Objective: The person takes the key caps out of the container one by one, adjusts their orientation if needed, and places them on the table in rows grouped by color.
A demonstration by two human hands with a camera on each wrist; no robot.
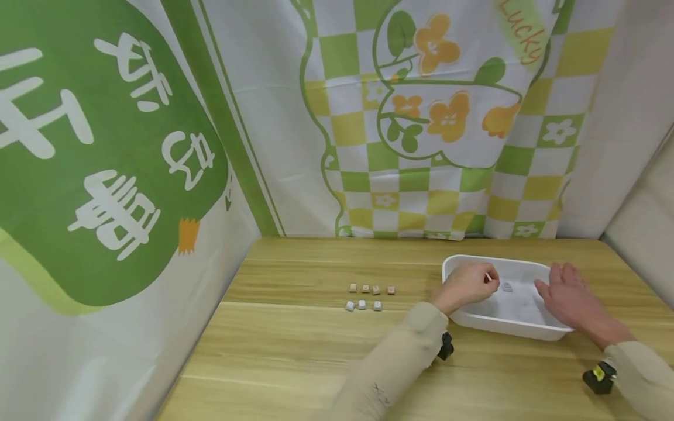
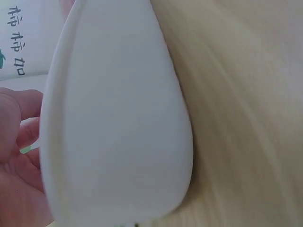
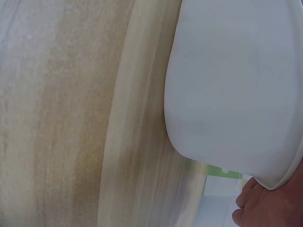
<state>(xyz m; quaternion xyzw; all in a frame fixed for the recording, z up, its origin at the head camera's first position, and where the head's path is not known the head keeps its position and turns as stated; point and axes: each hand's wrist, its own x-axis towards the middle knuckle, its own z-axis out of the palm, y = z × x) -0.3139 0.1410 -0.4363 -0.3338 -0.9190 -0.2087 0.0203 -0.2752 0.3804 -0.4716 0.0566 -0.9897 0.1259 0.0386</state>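
A white plastic tray (image 1: 513, 328) stands on the table's right side, with a small pale keycap (image 1: 507, 287) on its floor. My left hand (image 1: 468, 286) reaches over the tray's left rim, fingers bent and thumb near the index finger, just left of that keycap. Nothing shows between those fingertips. In the left wrist view, the tray wall (image 2: 118, 113) partly hides the hand (image 2: 19, 156). My right hand (image 1: 571, 295) lies across the right rim with fingers extended. Its lower part (image 3: 272, 205) shows below the tray's corner in the right wrist view.
Left of the tray, small keycaps lie in two rows on the wooden table (image 1: 295, 351): several beige ones (image 1: 365, 288) behind, three white ones (image 1: 362, 304) in front. A checked cloth (image 1: 411, 193) hangs behind the table, and a green-and-white cloth (image 1: 184, 280) hangs at the left.
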